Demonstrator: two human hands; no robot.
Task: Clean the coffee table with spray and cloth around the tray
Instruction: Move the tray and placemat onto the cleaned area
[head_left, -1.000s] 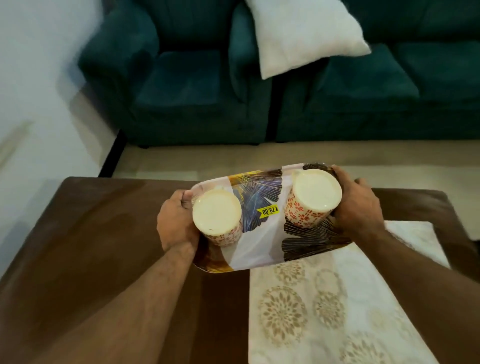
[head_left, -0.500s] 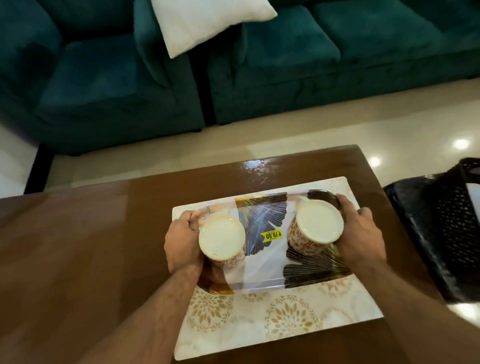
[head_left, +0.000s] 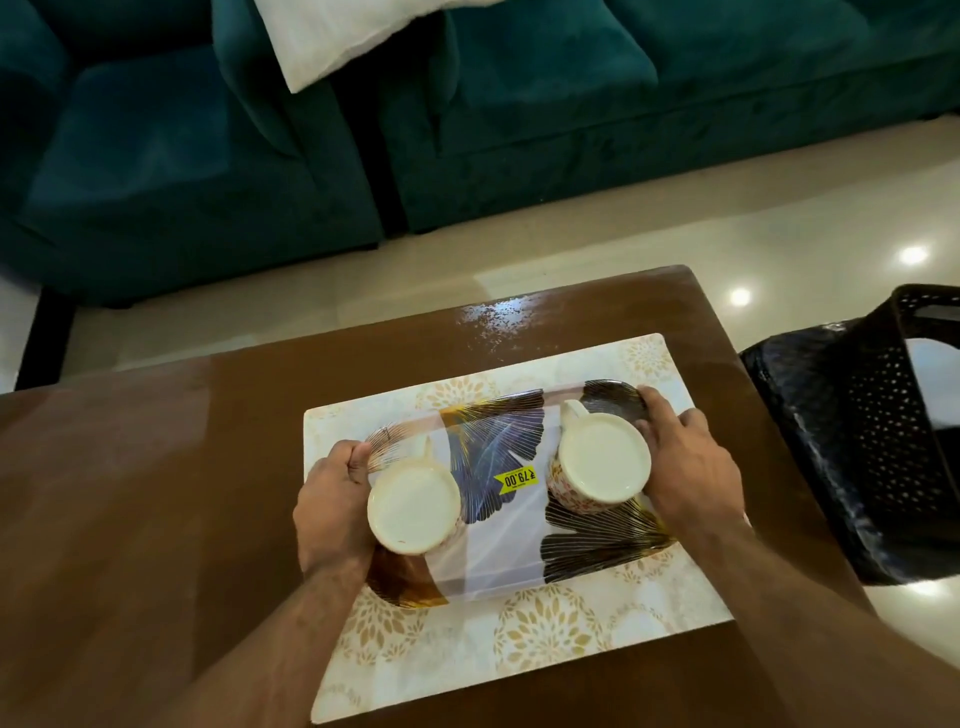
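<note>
A leaf-patterned tray (head_left: 498, 551) with a yellow price sticker is over a cream floral mat (head_left: 545, 634) on the brown coffee table (head_left: 130, 519). Two upturned mugs stand on the tray, one at the left (head_left: 413, 506) and one at the right (head_left: 602, 460). My left hand (head_left: 332, 504) grips the tray's left edge. My right hand (head_left: 688, 462) grips its right edge. No spray bottle or cloth is in view. I cannot tell whether the tray rests on the mat or hovers just above it.
A teal sofa (head_left: 571, 104) with a white cushion (head_left: 337, 36) stands beyond the table's far edge. A black perforated plastic chair (head_left: 872, 431) is close to the table's right side. A wet sheen (head_left: 493, 322) shows on the table behind the mat.
Both hands have carried the tray to the right, from the bare table over onto the floral mat, and lowered it. The view has swung right, bringing the black chair in.
</note>
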